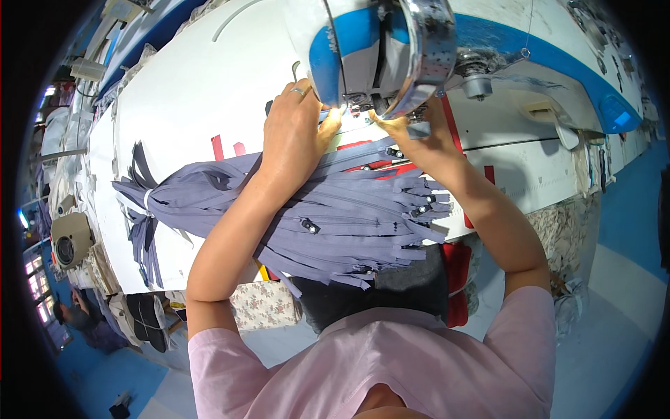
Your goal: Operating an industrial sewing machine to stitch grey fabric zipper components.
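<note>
My left hand (pixel 293 129), a ring on one finger, is bent beside the needle area of a white and blue sewing machine (pixel 345 66). Its thumb points toward the presser foot, and the fingers curl around a small piece hidden by hand and machine. From the other side my right hand (pixel 429 140) pinches near the same spot, partly behind the machine head. What either hand grips cannot be made out. Under my forearms lies a large bundle of grey-purple zippers (pixel 335 223), bound at the left with a white tie (pixel 148 201). Several black sliders show on it.
The white sewing table (pixel 160 119) bears red tape strips (pixel 217 147). A bobbin winder or thread part (pixel 478 84) sits on the machine's right, near a small lit panel (pixel 618 115). Floral cloth (pixel 265 307) hangs below the table's front edge. Another person (pixel 87 318) is far left.
</note>
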{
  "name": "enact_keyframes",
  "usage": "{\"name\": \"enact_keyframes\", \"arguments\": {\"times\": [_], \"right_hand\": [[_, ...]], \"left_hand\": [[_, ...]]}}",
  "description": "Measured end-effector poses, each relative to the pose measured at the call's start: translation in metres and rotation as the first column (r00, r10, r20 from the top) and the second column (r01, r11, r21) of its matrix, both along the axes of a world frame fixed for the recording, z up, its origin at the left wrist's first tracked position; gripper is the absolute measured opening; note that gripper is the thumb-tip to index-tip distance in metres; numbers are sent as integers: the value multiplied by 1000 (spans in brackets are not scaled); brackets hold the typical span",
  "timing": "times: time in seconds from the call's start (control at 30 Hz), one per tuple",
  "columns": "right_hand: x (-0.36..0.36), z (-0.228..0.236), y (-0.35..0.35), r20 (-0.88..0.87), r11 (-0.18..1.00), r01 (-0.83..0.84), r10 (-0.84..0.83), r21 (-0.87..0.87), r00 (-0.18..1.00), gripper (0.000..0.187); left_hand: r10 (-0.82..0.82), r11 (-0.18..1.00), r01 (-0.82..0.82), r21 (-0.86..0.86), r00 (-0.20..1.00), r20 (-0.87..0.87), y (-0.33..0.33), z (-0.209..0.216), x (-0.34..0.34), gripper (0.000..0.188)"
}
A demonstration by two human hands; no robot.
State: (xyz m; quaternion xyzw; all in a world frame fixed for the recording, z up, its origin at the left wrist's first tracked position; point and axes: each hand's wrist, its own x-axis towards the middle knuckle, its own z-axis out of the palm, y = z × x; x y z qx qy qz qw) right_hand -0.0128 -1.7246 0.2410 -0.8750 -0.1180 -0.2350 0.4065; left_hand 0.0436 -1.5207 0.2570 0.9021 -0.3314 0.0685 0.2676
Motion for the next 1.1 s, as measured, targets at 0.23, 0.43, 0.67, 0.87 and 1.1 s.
{"name": "enact_keyframes", "arguments": {"times": [0.23, 0.43, 0.67, 0.87, 1.1], "right_hand": [[1, -6, -2, 4, 999, -2, 2, -52, 1000, 21], [6, -7, -1, 62, 1000, -9, 11, -25, 998, 19], [2, -3, 1, 32, 999, -18, 19, -31, 999, 20], [-2, 2, 0, 17, 1000, -11, 12, -29, 1000, 22], [-2, 8, 0, 4, 1000, -5, 5, -20, 1000, 24]], "left_hand": [[-2, 1000, 3, -12, 999, 37, -1, 2, -1, 24], [3, 1000, -3, -5, 999, 50, 0, 0, 0, 21], [-17, 1000, 17, -8, 1000, -6, 3, -5, 5, 19], [-30, 998, 30, -46, 999, 12, 1, -1, 4, 19], [-24, 999, 22, -35, 998, -60, 3, -2, 3, 20]]}}
